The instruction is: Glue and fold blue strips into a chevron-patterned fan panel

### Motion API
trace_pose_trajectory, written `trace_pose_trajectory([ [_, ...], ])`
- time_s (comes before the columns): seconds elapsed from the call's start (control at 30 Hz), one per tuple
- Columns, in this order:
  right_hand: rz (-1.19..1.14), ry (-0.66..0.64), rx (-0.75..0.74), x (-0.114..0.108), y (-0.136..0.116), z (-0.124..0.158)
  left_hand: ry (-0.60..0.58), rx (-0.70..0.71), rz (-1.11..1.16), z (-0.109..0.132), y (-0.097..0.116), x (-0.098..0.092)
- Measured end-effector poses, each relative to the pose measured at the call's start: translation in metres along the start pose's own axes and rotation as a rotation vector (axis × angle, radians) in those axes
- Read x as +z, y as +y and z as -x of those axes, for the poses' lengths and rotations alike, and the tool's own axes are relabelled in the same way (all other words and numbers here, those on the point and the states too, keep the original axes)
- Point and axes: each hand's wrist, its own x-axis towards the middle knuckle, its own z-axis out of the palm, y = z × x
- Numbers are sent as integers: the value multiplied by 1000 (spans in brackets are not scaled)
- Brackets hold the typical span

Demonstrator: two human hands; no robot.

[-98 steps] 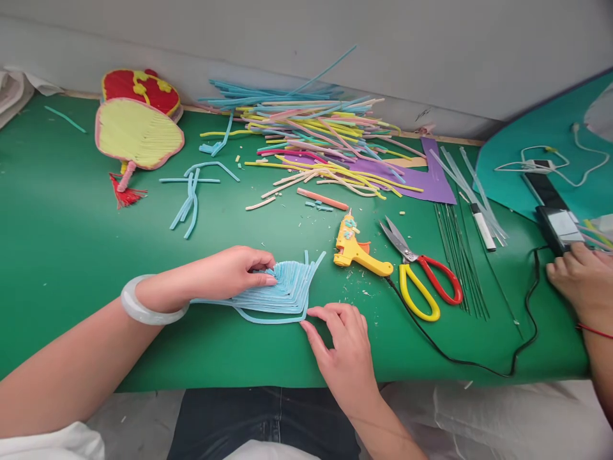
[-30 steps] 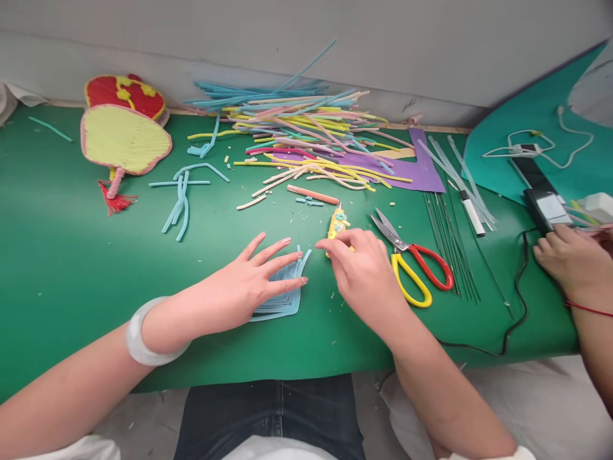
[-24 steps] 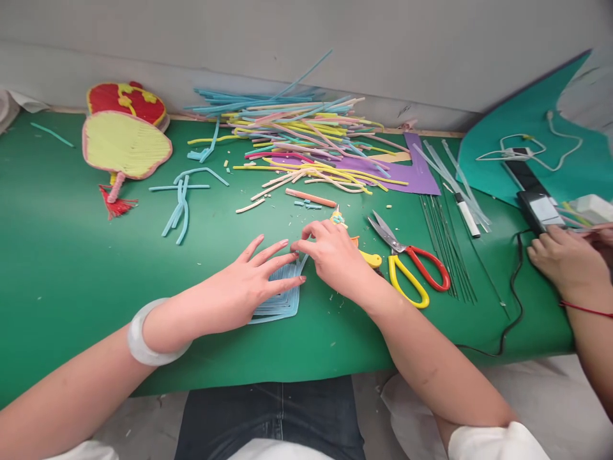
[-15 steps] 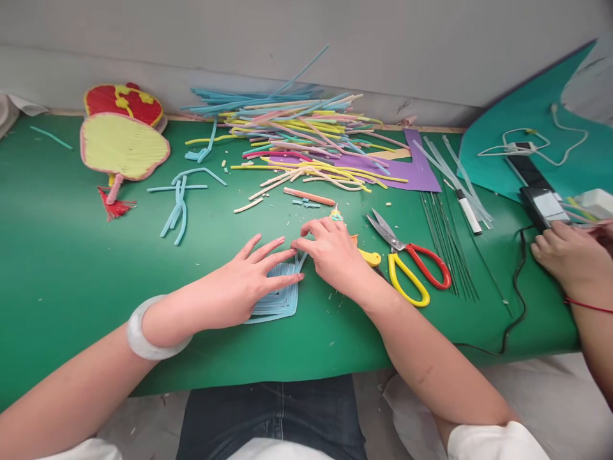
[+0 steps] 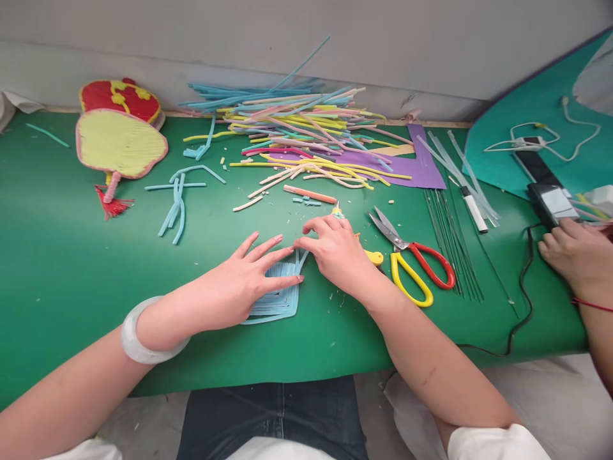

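Note:
A flat square coil of light blue pipe cleaner (image 5: 282, 297) lies on the green table. My left hand (image 5: 239, 281) rests over it, fingers spread, pressing its upper left part and hiding some of it. At the coil's upper right corner, my right hand (image 5: 335, 252) pinches the loose end of the blue strip between thumb and forefinger, close to my left fingertips. Partly hidden behind my right hand are a pointed-tip tool (image 5: 337, 211) and a yellow piece (image 5: 374, 257). Scissors (image 5: 407, 252) with one red and one yellow handle lie open to its right.
A pile of coloured pipe cleaners (image 5: 297, 124) lies at the back on purple sheet (image 5: 426, 166). Left are blue pieces (image 5: 178, 204) and a yellow fan shape (image 5: 119, 144). Thin wires (image 5: 453, 246) and a marker (image 5: 474, 209) lie right. Another person's hand (image 5: 569, 252) is at far right.
The view has shifted slightly. Both my hands stay in nearly the same place on the blue coil, with the same grip.

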Motion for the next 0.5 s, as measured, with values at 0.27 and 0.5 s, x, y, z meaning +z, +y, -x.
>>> trace_pose_trajectory([
  [0.27, -52, -53, -21, -9, 3, 6, -9, -16, -16, 2, -1, 3],
  [0.5, -74, -43, -24, -8, 8, 8, -26, -27, -15, 1, 0, -1],
])
